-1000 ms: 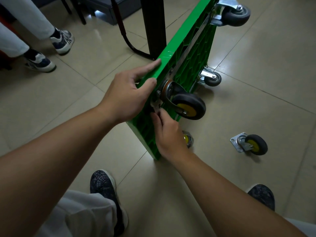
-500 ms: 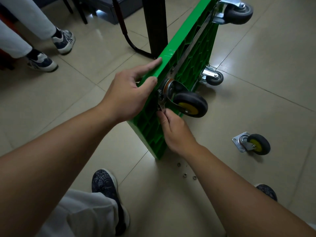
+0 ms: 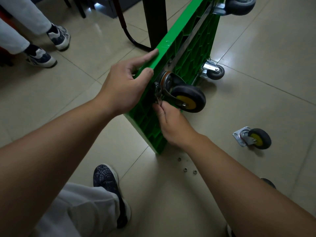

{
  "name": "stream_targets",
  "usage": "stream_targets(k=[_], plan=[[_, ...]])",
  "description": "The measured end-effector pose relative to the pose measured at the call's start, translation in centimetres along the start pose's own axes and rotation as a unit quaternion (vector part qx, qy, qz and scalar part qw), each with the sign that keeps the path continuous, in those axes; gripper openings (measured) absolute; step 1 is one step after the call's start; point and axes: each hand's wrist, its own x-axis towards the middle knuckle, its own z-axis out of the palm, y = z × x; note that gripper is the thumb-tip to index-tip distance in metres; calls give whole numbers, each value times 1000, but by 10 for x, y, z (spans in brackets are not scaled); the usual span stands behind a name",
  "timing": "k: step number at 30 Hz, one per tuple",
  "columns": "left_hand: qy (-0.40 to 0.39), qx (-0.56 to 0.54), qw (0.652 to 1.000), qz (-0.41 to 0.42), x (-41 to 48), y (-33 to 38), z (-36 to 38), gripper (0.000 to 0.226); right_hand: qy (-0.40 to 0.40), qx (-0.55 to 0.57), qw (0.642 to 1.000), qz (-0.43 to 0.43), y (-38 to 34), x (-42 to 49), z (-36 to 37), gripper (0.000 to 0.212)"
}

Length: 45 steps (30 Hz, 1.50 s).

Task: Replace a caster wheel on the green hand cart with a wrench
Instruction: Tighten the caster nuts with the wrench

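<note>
Two hands on the green hand cart (image 3: 191, 48), which is standing on its edge

On my feed the left hand (image 3: 123, 86) hooks over the cart's top edge and grips it, index finger laid along it. The right hand (image 3: 172, 124) reaches up from below, fingertips pinching the small wrench (image 3: 158, 94), whose head sits right beside the mounted caster wheel (image 3: 188, 98). A loose caster (image 3: 254, 138) and three nuts (image 3: 185, 169) lie on the tiles nearby.
</note>
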Motion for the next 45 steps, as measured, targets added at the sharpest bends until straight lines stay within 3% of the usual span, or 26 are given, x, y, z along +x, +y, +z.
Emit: stream_targets(k=[2,5,9,11,13,15,17,19,22,35,45], plan=[[0,-4,1000,-3,1,0,-1,49,-35,61,997,35,-16,-6,1,40],[4,-3,1000,-1,1,1,-1,51,-78,218,964,131,-48,-14,1,45],[-4,-15,1000,1,0,0,1,50,-111,434,864,231,-82,-18,-13,51],[-10,-17,1000,2,0,0,1,50,-111,481,836,238,-89,-22,-16,51],[-10,-10,1000,4,0,1,0,49,-75,472,848,230,-90,-31,-7,49],[-8,-8,1000,3,0,3,0,50,1,377,912,163,-78,-42,13,49],[-12,-14,1000,-4,-1,5,0,50,101,207,972,57,-56,-48,26,45],[-15,-17,1000,-8,-1,5,1,50,158,99,982,5,-33,-47,22,41],[-10,-16,1000,-5,0,4,0,49,149,30,988,9,-11,-36,8,37],[-3,-19,1000,3,1,2,2,49,83,61,995,7,3,-7,19,56],[4,-7,1000,0,0,2,2,50,2,254,960,122,-35,-13,16,54]])
